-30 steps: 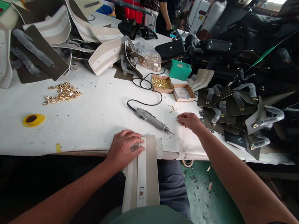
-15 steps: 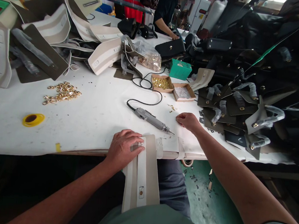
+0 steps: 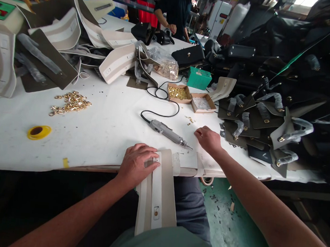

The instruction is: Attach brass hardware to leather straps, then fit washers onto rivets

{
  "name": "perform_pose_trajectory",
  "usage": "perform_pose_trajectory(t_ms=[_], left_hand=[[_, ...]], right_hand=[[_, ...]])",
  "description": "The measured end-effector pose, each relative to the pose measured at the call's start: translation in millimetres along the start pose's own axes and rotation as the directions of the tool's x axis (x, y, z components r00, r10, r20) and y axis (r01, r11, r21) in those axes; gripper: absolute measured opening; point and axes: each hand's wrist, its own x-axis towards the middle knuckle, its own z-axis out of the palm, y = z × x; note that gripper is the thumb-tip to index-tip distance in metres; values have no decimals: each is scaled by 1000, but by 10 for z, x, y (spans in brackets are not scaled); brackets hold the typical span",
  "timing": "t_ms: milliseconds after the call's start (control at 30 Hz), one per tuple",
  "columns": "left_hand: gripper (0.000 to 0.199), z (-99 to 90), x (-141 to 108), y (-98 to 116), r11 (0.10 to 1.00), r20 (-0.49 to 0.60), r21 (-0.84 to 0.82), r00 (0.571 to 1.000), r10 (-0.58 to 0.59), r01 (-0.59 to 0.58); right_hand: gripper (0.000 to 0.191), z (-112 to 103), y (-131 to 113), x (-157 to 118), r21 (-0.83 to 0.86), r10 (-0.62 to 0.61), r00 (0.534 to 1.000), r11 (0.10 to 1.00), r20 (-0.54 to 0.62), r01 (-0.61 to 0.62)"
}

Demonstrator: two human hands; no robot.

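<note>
Panel (image 3: 167,188) lies under the fingers (image 3: 151,153) of the left hand (image 3: 135,166).

The panel (image 3: 168,186) is beige with a paler, near-white strip (image 3: 156,187) down it, and the screwdriver (image 3: 166,131) is grey with a black cord (image 3: 165,116). White covers the tabletop (image 3: 107,134) (smudged and flecked with dark specks), under a bright green box (image 3: 199,78), gold metal links (image 3: 72,103) and a yellow ring (image 3: 39,132) around dark brown.
</note>
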Motion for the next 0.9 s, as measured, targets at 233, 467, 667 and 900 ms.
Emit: perform_pose_trajectory(t_ms=[233,467,667,900], left_hand=[[20,-80,-36,92,997,-50,-61,998,-39,36],[31,37,-63,-34,996,-103,-81,994,-47,39],[29,93,-71,-100,995,-108,-94,993,-42,32],[36,211,-136,-149,979,-94,-184,990,-109,90]], right_hand=[[35,3,15,-45,-46,-158,987,986,10,158],[32,167,90,129,-139,-253,967,958,-8,250],[32,227,92,158,-265,-351,936,905,-25,333],[23,357,268,314,-56,-262,965,963,21,263]])
